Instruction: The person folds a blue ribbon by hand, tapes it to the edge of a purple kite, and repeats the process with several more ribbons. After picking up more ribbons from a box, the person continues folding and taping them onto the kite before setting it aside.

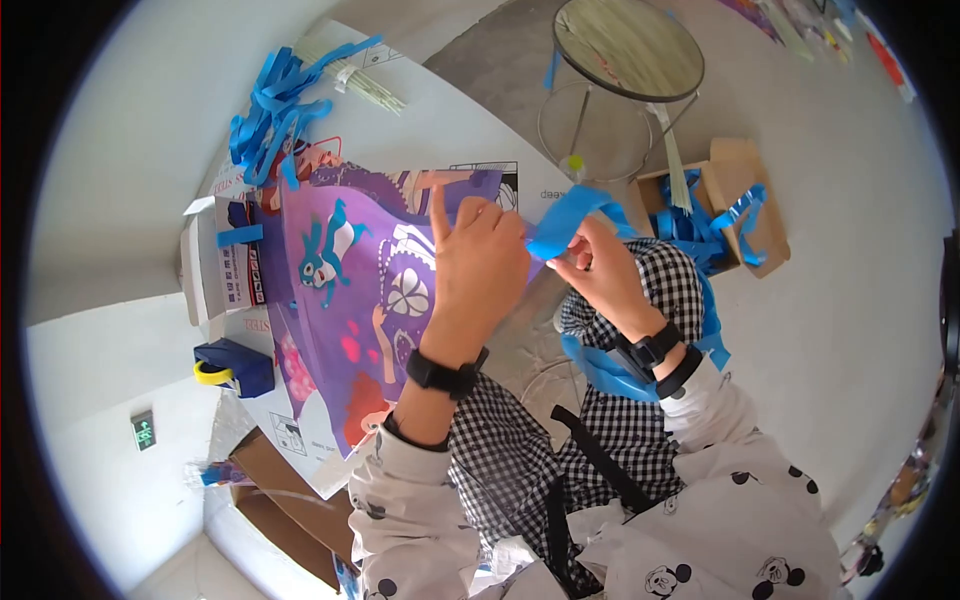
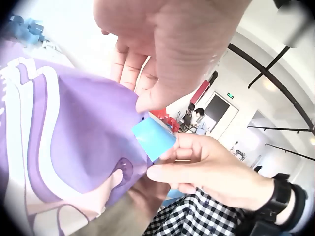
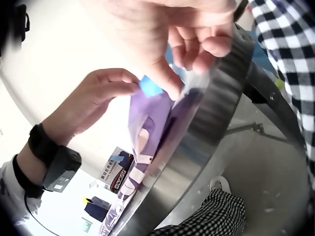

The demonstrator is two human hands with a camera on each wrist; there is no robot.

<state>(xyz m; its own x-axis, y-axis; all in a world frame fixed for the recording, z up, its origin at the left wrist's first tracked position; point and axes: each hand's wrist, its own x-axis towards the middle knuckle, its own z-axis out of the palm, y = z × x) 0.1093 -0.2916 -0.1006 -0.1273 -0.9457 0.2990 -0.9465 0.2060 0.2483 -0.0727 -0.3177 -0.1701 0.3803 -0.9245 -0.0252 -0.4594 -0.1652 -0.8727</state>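
Observation:
A purple printed sheet (image 1: 370, 280) lies on the white table, its right edge raised between the hands. The left hand (image 1: 478, 265) pinches that edge between thumb and fingers, as the left wrist view (image 2: 170, 44) shows. The right hand (image 1: 605, 275) pinches a blue strip (image 1: 570, 222) at the sheet's edge. In the left wrist view a short blue piece (image 2: 155, 138) covers the sheet's corner, between the two hands. The right wrist view shows the same blue piece (image 3: 150, 86) between the left fingers and the right thumb.
Blue strips (image 1: 265, 110) and a bundle of thin sticks (image 1: 370, 88) lie at the table's far end. A tape dispenser box (image 1: 238, 255) and a dark blue dispenser (image 1: 240, 368) stand along the left. A stool (image 1: 628, 45) and a cardboard box (image 1: 770, 215) stand on the floor.

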